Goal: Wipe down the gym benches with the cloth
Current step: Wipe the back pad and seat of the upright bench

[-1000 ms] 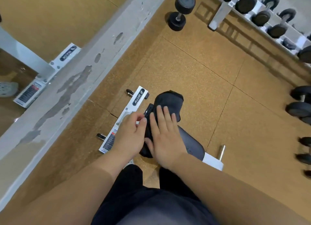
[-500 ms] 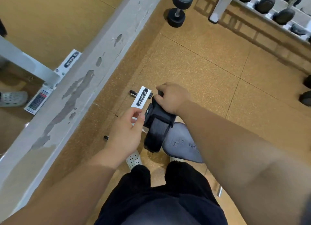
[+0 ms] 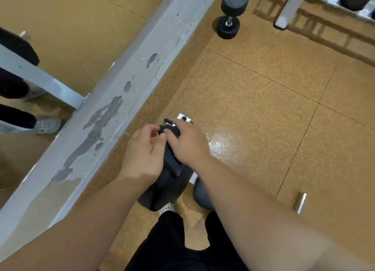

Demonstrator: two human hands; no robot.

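Note:
The gym bench stands right below me, its black back pad (image 3: 166, 187) tilted up, a grey seat (image 3: 199, 193) beside it and the white frame end (image 3: 184, 118) beyond. A dark cloth (image 3: 169, 131), hard to tell apart from the pad, lies over the pad's top end. My right hand (image 3: 187, 144) presses down on the cloth with its fingers wrapped over it. Just to the left, my left hand (image 3: 145, 153) pinches the cloth's edge between thumb and fingertips. The two hands hide most of the pad's upper part.
A chipped grey ledge (image 3: 113, 100) runs diagonally on the left under a mirror. A black dumbbell (image 3: 230, 15) lies on the cork floor ahead, beside a dumbbell rack's white foot (image 3: 284, 17). A metal peg (image 3: 300, 202) juts out at right. My white shoe (image 3: 166, 207) is under the pad.
My right hand slid from the pad's middle up to its top end with the cloth. My left hand moved off the white frame to the cloth's edge. The view tilted down.

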